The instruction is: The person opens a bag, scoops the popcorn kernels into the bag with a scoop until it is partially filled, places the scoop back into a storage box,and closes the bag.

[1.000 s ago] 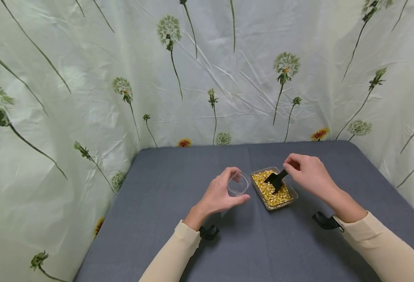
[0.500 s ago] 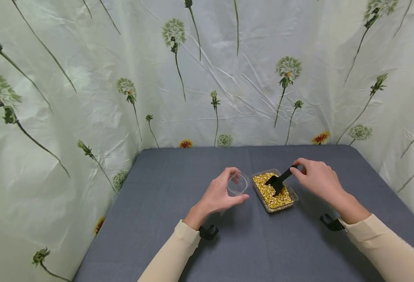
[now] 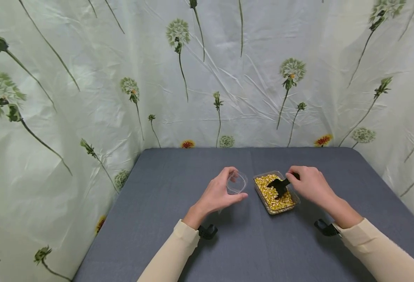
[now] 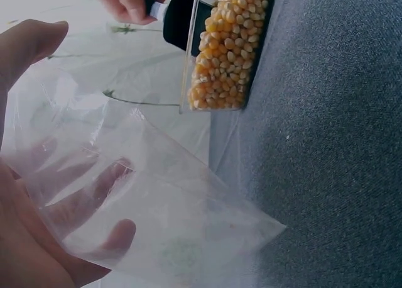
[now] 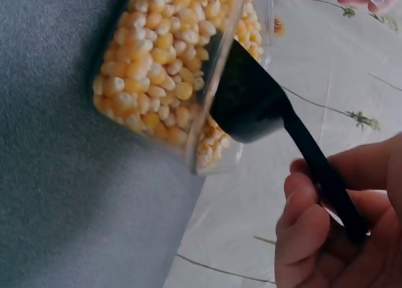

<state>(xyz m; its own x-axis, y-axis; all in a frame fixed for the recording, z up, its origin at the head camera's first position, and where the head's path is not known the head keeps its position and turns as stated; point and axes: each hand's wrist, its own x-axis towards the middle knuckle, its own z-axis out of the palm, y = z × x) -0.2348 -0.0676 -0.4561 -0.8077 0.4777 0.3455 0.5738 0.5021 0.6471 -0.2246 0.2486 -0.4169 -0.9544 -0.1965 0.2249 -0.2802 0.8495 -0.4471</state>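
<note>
My left hand (image 3: 218,192) holds a clear plastic bag (image 4: 182,206) by its mouth, thumb and fingers spread apart around the rounded opening. The bag looks empty, and its pointed corner hangs toward the tabletop in the left wrist view. To its right, a clear rectangular container (image 3: 283,211) is filled with yellow corn kernels (image 3: 268,196). My right hand (image 3: 310,183) grips the handle of a small black scoop (image 5: 251,99). The scoop's blade is tilted down into the kernels, its front edge buried among them.
A dark grey cloth (image 3: 179,180) covers the table. Behind and at the sides hangs a pale curtain (image 3: 207,78) printed with dandelions. A black strap mount (image 3: 207,232) sits at my left wrist, another mount (image 3: 326,228) at the right.
My right hand drew back to the right, then came left and lower with the scoop, whose blade stays in the kernels. The left hand and bag keep nearly the same place. The head view shifted slightly.
</note>
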